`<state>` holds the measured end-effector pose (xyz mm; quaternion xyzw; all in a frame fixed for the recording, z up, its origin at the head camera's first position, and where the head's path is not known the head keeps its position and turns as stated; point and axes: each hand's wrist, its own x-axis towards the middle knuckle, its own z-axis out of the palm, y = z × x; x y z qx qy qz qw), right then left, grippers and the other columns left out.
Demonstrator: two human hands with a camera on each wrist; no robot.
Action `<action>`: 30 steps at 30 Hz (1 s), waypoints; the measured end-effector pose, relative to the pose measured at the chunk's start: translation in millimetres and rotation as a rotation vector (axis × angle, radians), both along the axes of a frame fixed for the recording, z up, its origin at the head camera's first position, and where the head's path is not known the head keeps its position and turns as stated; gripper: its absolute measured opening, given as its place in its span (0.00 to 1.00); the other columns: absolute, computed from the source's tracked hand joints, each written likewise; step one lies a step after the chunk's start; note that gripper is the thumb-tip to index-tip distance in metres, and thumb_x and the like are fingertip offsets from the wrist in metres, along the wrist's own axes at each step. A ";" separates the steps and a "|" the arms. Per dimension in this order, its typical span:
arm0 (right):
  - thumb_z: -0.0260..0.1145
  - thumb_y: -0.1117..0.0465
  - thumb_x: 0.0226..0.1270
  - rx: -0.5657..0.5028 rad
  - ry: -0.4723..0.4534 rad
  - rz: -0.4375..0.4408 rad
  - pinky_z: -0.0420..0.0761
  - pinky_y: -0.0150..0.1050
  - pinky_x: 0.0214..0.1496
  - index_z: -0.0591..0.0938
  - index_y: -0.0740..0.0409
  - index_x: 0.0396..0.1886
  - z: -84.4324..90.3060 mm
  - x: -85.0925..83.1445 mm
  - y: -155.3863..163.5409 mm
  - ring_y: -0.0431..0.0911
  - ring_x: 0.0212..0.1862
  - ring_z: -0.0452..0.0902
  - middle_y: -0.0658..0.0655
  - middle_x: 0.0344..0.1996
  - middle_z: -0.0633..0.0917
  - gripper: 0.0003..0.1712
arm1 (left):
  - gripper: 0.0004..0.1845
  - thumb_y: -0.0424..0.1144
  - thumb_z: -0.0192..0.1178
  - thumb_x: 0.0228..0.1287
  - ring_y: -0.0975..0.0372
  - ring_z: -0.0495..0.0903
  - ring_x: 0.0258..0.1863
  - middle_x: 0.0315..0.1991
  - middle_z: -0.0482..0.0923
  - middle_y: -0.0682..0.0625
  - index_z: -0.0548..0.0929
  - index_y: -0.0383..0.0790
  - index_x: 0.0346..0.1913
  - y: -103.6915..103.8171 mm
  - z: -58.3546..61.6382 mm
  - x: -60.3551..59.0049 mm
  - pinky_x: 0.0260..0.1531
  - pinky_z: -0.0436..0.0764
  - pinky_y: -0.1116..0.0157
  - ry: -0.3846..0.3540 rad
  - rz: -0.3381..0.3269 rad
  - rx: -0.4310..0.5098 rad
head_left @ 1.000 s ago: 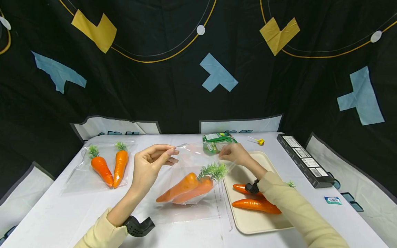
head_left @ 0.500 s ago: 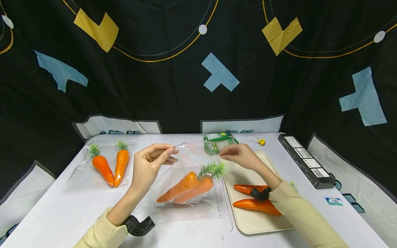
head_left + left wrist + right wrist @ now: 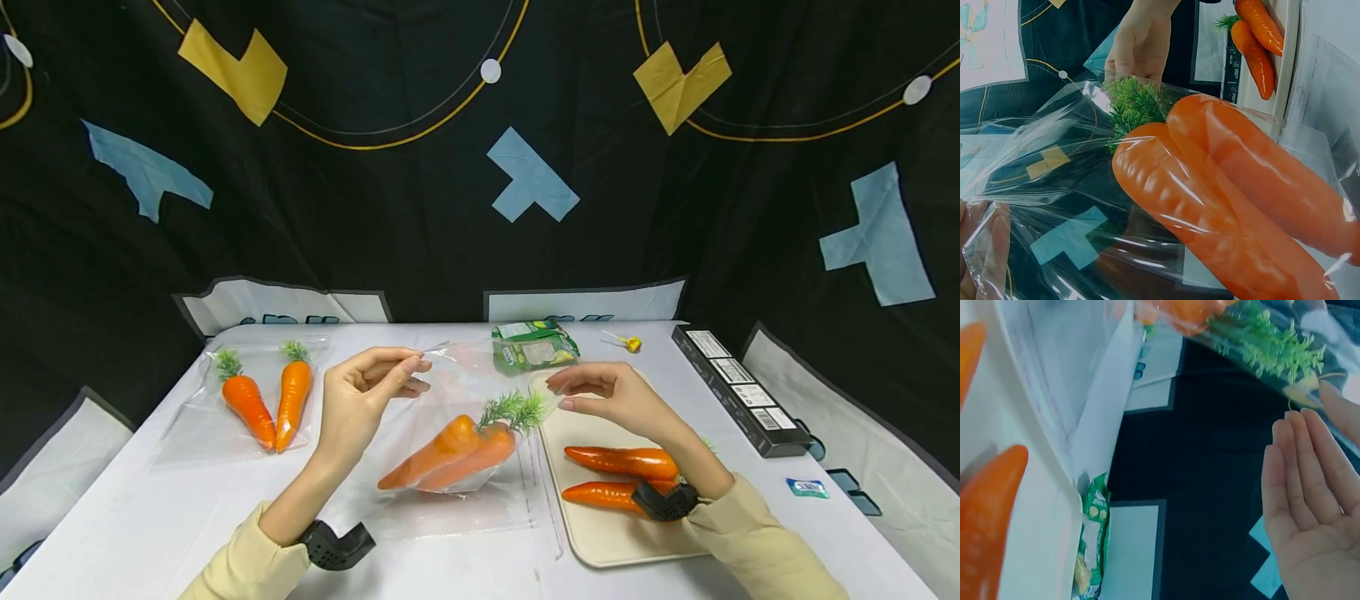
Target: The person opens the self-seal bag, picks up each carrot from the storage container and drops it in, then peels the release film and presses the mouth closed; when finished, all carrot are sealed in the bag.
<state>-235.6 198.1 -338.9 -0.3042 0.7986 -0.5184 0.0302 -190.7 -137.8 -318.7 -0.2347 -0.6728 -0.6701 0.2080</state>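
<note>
L hand (image 3: 367, 392) pinches the top edge of the clear bag (image 3: 457, 433) between thumb and fingertips, holding that corner up off the desk (image 3: 135, 517). Two carrots (image 3: 450, 454) sit inside the bag, just below and to the right of the L hand, leafy tops pointing toward the R hand (image 3: 618, 396). R hand is relaxed, fingers nearly straight, holding nothing; it hovers just off the bag's other top corner, not touching as far as the head view shows.

To do this step well, imo: keep the L pinch high so the bag mouth stays taut and the carrots' weight stays low in the bag. The film is thin and slippery, so grip near the rim, not mid-panel.

Room & edges: tray (image 3: 600, 542) lies right under the R hand, w/ two loose carrots (image 3: 618, 475) on it; its near-left rim sits just beside the bag's edge. Green packet (image 3: 532, 346) is just beyond the hands, near the bag top. Second bag w/ carrots (image 3: 258, 400) lies to the left of the L hand, well apart. Black box (image 3: 738, 387) is far to the right of the R hand. Open desk is toward the person, below the L hand.
</note>
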 end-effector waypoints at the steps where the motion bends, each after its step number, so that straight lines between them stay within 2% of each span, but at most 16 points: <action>1: 0.69 0.63 0.63 -0.013 0.000 -0.005 0.81 0.38 0.51 0.84 0.60 0.49 -0.7 1.6 -0.7 0.49 0.48 0.81 0.56 0.47 0.85 0.14 | 0.08 0.29 0.62 0.64 0.55 0.86 0.28 0.35 0.86 0.45 0.83 0.27 0.42 -0.1 0.2 0.1 0.33 0.85 0.59 0.000 0.000 0.000; 7: 0.67 0.65 0.65 -0.106 0.032 -0.100 0.82 0.36 0.48 0.86 0.64 0.41 -8.2 9.8 -10.2 0.46 0.43 0.84 0.58 0.40 0.86 0.08 | 0.08 0.30 0.62 0.64 0.54 0.86 0.29 0.36 0.86 0.44 0.83 0.27 0.43 -3.2 0.7 0.6 0.34 0.85 0.59 -0.010 0.003 -0.016; 9: 0.66 0.65 0.65 -0.140 0.059 -0.124 0.82 0.36 0.48 0.85 0.64 0.40 -10.3 12.1 -13.2 0.49 0.42 0.84 0.58 0.39 0.87 0.07 | 0.09 0.30 0.62 0.65 0.55 0.86 0.29 0.36 0.86 0.44 0.83 0.26 0.43 -5.8 1.1 0.8 0.34 0.85 0.58 -0.013 0.001 -0.016; 14: 0.63 0.70 0.67 -0.238 0.163 -0.142 0.83 0.37 0.48 0.84 0.65 0.41 -9.3 16.4 -18.1 0.53 0.42 0.84 0.59 0.38 0.87 0.06 | 0.09 0.29 0.61 0.65 0.54 0.87 0.30 0.36 0.86 0.45 0.82 0.25 0.44 -13.9 3.8 1.7 0.35 0.85 0.58 -0.007 -0.009 0.000; 19: 0.63 0.74 0.65 -0.316 0.293 -0.173 0.83 0.36 0.47 0.83 0.65 0.41 -0.2 20.3 -23.5 0.45 0.40 0.85 0.60 0.36 0.87 0.07 | 0.08 0.28 0.61 0.65 0.55 0.87 0.31 0.36 0.87 0.46 0.82 0.24 0.44 -21.3 6.7 2.6 0.36 0.84 0.59 -0.008 -0.005 0.008; 26: 0.64 0.79 0.61 -0.393 0.415 -0.213 0.83 0.34 0.46 0.83 0.70 0.40 6.4 21.4 -30.0 0.43 0.37 0.85 0.59 0.34 0.87 0.08 | 0.07 0.30 0.63 0.64 0.58 0.86 0.34 0.38 0.86 0.44 0.84 0.29 0.42 -29.0 9.6 4.9 0.43 0.83 0.64 0.002 0.082 -0.106; 30: 0.65 0.77 0.61 -0.413 0.425 -0.234 0.83 0.35 0.45 0.83 0.69 0.39 7.5 20.4 -32.3 0.43 0.37 0.85 0.57 0.33 0.87 0.08 | 0.07 0.28 0.64 0.63 0.57 0.86 0.34 0.36 0.86 0.43 0.85 0.29 0.41 -33.1 9.5 4.6 0.40 0.83 0.63 0.012 0.065 -0.133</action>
